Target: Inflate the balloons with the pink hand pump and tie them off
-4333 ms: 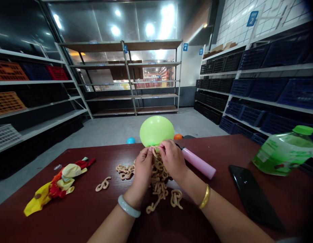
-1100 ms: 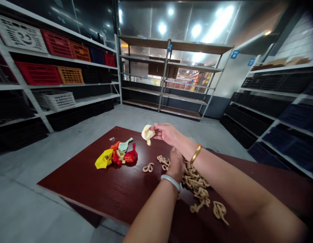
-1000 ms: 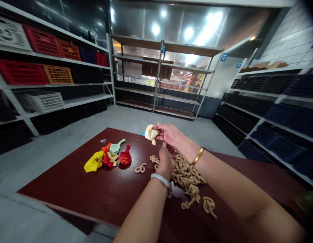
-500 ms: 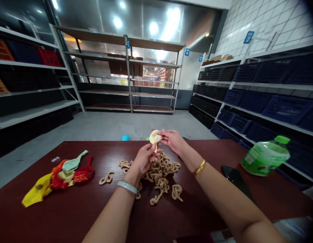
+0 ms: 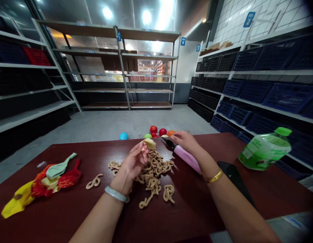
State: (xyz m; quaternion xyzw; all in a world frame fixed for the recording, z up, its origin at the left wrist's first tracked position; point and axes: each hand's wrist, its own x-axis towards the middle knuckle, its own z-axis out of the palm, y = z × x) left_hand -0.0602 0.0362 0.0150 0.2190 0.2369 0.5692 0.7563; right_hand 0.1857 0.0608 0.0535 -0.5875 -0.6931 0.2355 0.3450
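A limp, pale cream balloon [image 5: 149, 143] is pinched between the fingertips of my left hand [image 5: 135, 158], above a heap of tan curly pieces [image 5: 155, 168]. My right hand [image 5: 185, 141] has its curled fingers at the black front part of a pink balloon pump [image 5: 188, 158]. The pump's dark nozzle points away to the left, near the far table edge. My hand and wrist hide part of the pump. Beside the heap lie a loose curly piece [image 5: 94, 181] on the left and another curl [image 5: 169, 193] in front.
Several limp balloons [image 5: 55, 171] lie at the left. A dark flat thing [image 5: 234, 179] and a green bottle [image 5: 265, 148] are on the right of the table [image 5: 77, 216]. Beyond the far edge show round balloons, red [image 5: 153, 129] and blue [image 5: 123, 136]. Shelves [image 5: 128, 91] with crates surround.
My right hand has let go of the cream balloon and moved right to the pump, which now shows. My left hand keeps the balloon. The view has shifted slightly.
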